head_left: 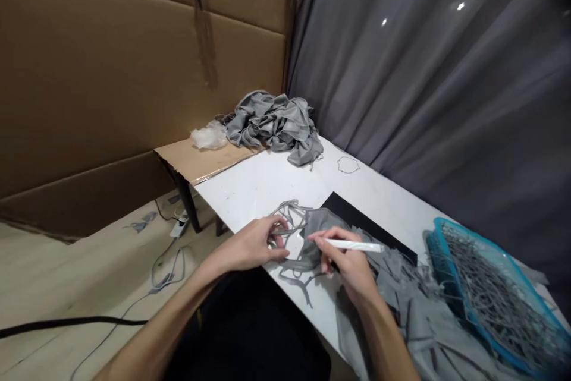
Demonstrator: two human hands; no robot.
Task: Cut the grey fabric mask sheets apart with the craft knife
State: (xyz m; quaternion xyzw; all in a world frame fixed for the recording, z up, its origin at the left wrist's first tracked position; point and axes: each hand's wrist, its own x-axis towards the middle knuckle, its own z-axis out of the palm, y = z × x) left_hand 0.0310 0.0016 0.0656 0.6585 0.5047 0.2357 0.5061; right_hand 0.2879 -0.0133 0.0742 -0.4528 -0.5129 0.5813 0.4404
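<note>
My right hand point(350, 262) is closed around a slim white pen-shaped tool point(357, 245), which lies across the fingers and points to the right. Beneath that hand spreads a piece of grey fabric point(316, 223) on the white table. To its left, my left hand point(261, 241) has curled fingers with thin grey cord point(292, 210) running between them. Loops of the cord lie just beyond the fingertips. A flat black board point(370, 223) shows partly from under the fabric. Loose grey strips point(301, 283) hang near the table's front edge.
A blue basket point(450, 256) full of grey cords stands at the right. Grey cloth point(276, 122) is heaped at the far end beside a clear plastic bag point(209, 135). A thin cord loop point(348, 164) lies on the white table point(241, 185). Cables cross the floor at left.
</note>
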